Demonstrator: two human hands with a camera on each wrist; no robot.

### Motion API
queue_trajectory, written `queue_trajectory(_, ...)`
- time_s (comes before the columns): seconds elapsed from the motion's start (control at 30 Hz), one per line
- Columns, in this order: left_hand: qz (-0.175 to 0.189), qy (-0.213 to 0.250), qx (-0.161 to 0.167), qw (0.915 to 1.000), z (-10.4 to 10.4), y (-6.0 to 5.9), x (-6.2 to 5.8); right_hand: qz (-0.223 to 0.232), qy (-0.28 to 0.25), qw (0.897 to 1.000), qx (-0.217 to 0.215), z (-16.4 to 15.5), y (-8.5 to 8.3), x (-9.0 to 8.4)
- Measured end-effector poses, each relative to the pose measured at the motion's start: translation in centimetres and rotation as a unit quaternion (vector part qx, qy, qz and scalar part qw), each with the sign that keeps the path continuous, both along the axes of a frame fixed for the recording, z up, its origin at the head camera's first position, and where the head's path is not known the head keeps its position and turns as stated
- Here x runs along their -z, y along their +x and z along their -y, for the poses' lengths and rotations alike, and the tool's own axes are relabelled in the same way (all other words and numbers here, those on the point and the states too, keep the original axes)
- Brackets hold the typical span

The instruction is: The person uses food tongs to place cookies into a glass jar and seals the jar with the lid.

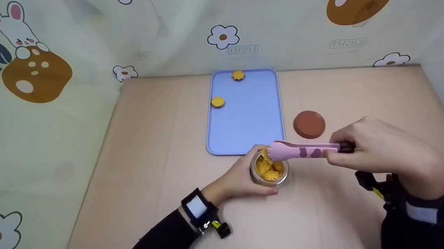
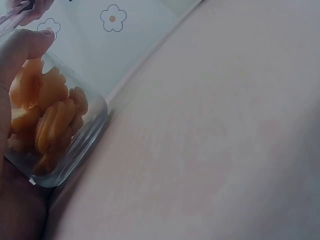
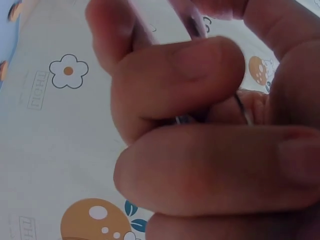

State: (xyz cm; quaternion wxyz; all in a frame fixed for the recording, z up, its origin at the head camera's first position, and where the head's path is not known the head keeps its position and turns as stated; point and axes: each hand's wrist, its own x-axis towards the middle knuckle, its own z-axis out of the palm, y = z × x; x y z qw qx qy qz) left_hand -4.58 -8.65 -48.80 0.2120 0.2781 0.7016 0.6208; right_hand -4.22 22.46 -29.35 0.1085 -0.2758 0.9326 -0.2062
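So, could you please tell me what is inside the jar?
The jar holds orange flower-shaped pieces, piled up. The tongs' tips cover part of the opening, and the left hand hides one side.

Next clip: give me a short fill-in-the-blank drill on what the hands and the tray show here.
1. The left hand holds a glass ____ of yellow pieces.
2. The right hand grips pink tongs whose tips are at the ____ of the glass container.
3. On the blue tray lie ____ yellow pieces.
4. The brown lid lies to the ____ of the tray.

Missing words: jar; mouth; two; right
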Motion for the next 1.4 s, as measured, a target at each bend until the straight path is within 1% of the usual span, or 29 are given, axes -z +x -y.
queue_trajectory(0.17,0.005,0.003,0.003,1.0000,0.0,0.0,-0.1,0.020,0.015,1.000,0.008,0.4,0.2,0.0)
queue_trajectory(0.3,-0.002,0.011,0.008,0.9999,0.0,0.0,0.0,0.043,0.030,0.998,0.021,1.0,0.5,0.0)
queue_trajectory(0.43,-0.009,0.030,0.015,0.9994,-0.1,-0.2,0.0,0.057,0.033,0.998,0.019,1.8,0.7,0.1)
queue_trajectory(0.5,-0.008,0.037,0.018,0.9991,-0.1,-0.3,0.0,0.054,0.032,0.998,0.010,2.1,0.8,0.2)
queue_trajectory(0.67,-0.006,0.038,0.020,0.9991,-0.2,-0.3,0.1,0.058,0.035,0.998,0.003,2.6,0.9,0.7)
queue_trajectory(0.8,-0.008,0.032,0.020,0.9993,-0.2,-0.3,0.1,0.051,0.035,0.998,0.003,2.8,1.2,0.7)
queue_trajectory(0.97,0.001,0.038,0.022,0.9990,-0.2,-0.3,0.0,0.026,0.031,0.999,0.014,2.3,1.8,0.2)
queue_trajectory(1.17,-0.001,0.030,0.011,0.9995,-0.1,-0.1,0.1,0.011,0.027,0.999,0.027,1.8,2.0,-0.2)
queue_trajectory(1.3,-0.003,0.026,0.010,0.9996,-0.1,-0.1,0.0,0.003,0.021,1.000,0.020,1.7,2.0,-0.2)
queue_trajectory(1.4,-0.007,0.021,0.011,0.9997,-0.1,-0.1,0.0,0.008,0.018,1.000,0.014,1.6,2.0,-0.1)
